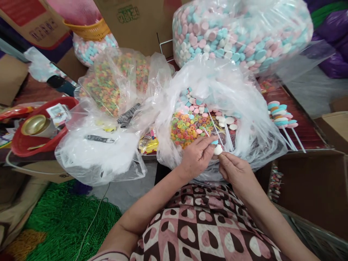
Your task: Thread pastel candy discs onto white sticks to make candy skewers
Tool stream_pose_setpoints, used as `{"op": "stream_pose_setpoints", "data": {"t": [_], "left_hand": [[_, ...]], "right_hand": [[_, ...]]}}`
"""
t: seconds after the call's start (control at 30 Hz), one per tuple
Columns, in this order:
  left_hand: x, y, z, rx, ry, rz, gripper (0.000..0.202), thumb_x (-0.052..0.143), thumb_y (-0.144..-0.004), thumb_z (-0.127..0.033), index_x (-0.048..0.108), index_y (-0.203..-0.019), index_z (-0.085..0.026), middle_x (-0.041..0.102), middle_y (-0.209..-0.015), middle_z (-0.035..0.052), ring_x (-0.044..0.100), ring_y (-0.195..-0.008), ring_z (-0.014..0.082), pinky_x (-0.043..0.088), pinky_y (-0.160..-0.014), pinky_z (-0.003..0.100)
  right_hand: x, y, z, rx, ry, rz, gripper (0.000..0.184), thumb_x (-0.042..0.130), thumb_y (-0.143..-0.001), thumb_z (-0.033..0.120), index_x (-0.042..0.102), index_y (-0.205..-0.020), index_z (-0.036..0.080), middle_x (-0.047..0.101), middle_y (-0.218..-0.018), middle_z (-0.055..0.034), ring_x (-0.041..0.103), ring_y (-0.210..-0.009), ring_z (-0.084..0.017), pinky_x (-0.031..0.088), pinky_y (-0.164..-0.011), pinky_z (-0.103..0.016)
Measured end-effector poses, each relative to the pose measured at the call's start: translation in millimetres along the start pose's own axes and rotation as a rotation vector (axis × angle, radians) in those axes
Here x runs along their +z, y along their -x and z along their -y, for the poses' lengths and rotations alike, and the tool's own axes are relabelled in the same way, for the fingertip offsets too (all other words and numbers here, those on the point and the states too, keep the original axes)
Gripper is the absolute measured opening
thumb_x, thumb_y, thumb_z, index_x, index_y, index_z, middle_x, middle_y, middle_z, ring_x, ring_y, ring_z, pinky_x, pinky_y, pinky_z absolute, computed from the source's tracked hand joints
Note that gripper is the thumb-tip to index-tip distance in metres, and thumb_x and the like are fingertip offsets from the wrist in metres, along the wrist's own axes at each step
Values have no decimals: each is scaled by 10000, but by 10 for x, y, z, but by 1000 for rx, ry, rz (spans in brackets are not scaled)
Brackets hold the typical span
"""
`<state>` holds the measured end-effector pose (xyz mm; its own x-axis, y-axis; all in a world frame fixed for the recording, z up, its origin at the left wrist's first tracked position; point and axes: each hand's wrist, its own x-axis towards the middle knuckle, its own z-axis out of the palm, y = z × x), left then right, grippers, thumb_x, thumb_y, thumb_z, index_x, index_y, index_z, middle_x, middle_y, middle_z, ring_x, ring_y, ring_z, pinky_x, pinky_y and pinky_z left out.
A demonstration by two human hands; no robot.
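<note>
All clock positions are taken from the hands in my head view. I have the left hand (pixel 197 156) closed on a blue marshmallow (pixel 214 142), its fingers bent over the piece. I have the right hand (pixel 235 167) pinching a white marshmallow (pixel 218 149) between thumb and fingertips, just beside the blue piece. A thin white stick (pixel 214 123) extends from this point toward 11 o'clock; I cannot tell whether it pierces either piece. At 12 o'clock, the open plastic bag (pixel 261 141) surrounds loose marshmallows and, at 11 o'clock, gummy rings (pixel 185 127). The large marshmallow bag (pixel 241 40) lies beyond, toward 1 o'clock. Loaded skewers (pixel 281 115) rest at 2 o'clock. A bag of gummy rings (pixel 116 83) is at 10 o'clock; a red basin (pixel 20 145) is at 9 o'clock.
</note>
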<state>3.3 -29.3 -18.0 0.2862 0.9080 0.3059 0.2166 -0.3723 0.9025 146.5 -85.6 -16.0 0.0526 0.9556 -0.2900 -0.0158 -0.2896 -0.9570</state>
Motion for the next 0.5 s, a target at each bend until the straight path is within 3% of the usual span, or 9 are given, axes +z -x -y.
{"op": "stream_pose_setpoints", "data": {"t": [0.1, 0.2, 0.3, 0.4, 0.5], "left_hand": [[-68, -74, -59, -25, 63, 60, 353, 509, -977, -323, 685, -1268, -232, 712, -1270, 85, 655, -1172, 212, 480, -1044, 324], [-223, -323, -52, -26, -11, 30, 364, 506, -983, -329, 663, -1303, -256, 710, -1267, 73, 657, -1134, 223, 478, -1011, 340], [-395, -704, 99, 42, -429, 1, 303, 506, -964, -260, 738, -1151, -212, 729, -1151, 116, 625, -1110, 281, 441, -995, 408], [-496, -1034, 317, 33, -904, 137, 300, 479, -938, -159, 778, -958, -149, 717, -1033, 180, 601, -1072, 342, 406, -936, 471], [-519, -1164, 440, 32, -1065, 233, 252, 523, -912, -146, 775, -918, -147, 704, -1032, 182, 585, -1065, 360, 382, -898, 483]], "right_hand": [[-20, -62, -56, 1, -52, -6, 393, 639, -884, 579, 653, -826, 191, 374, -462, 76, 276, -432, -97, 175, -432, -252], [-50, -51, -7, -8, -142, -65, 359, 670, -874, 554, 672, -877, 195, 374, -468, 78, 275, -430, -97, 158, -436, -256], [-68, -14, 75, -6, -210, -120, 347, 718, -838, 536, 679, -866, 192, 388, -472, 73, 282, -427, -94, 151, -433, -258], [-79, 19, 101, 14, -245, -126, 353, 736, -826, 531, 687, -861, 184, 401, -475, 71, 284, -429, -86, 156, -434, -252], [-111, 35, 64, 28, -258, -138, 371, 737, -829, 539, 697, -890, 176, 404, -480, 73, 278, -437, -78, 150, -441, -244]]}}
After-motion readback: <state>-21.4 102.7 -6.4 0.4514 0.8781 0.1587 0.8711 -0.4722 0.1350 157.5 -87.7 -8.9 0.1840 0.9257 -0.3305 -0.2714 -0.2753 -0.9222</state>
